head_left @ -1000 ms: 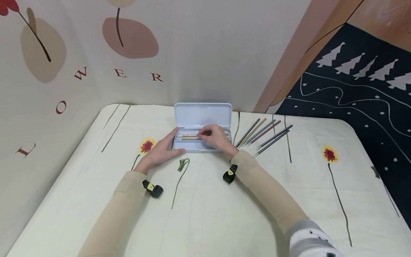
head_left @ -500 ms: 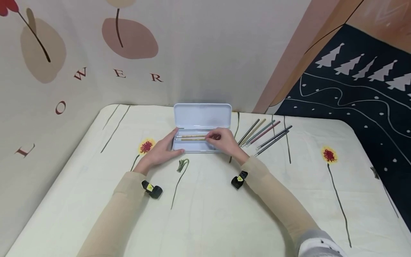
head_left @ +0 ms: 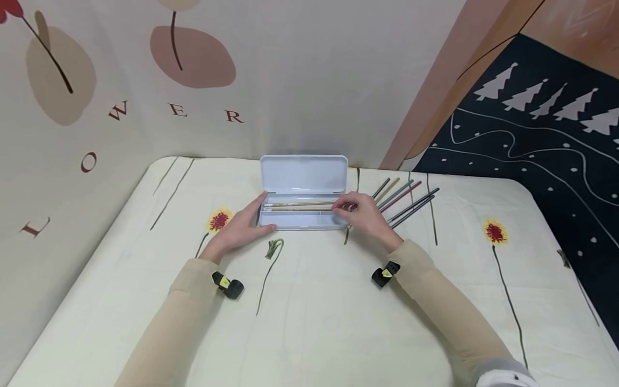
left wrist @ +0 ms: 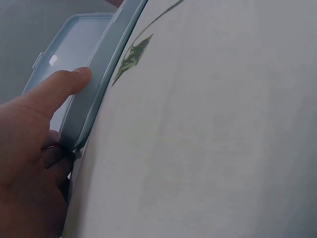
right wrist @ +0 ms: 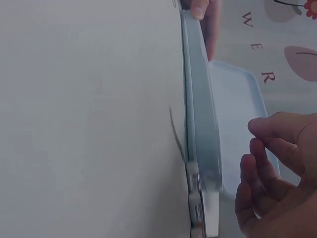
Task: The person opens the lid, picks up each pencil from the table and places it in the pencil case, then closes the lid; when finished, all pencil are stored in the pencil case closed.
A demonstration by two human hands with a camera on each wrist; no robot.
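A pale blue pencil case (head_left: 297,220) stands open on the cloth, its lid (head_left: 303,173) raised at the back. Two gold-toned pencils (head_left: 300,203) lie lengthwise inside it, eraser ends to the left. My left hand (head_left: 237,229) holds the case's left end; in the left wrist view its thumb presses the front wall while the fingers reach round the corner. Over the right end of the case is my right hand (head_left: 365,215), fingertips close to the pencils' right ends. In the right wrist view its fingers are loosely bent and nothing shows between them.
Several loose pencils (head_left: 398,196), dark, gold, teal and red, lie fanned on the cloth right of the case, partly behind the right hand. A printed curtain (head_left: 300,80) rises directly behind the case. Flowers and stems are printed on the tablecloth (head_left: 309,322).
My right hand has slid rightward along the pencils to the case's right end, uncovering more of both pencils. The left hand stays in place on the case.
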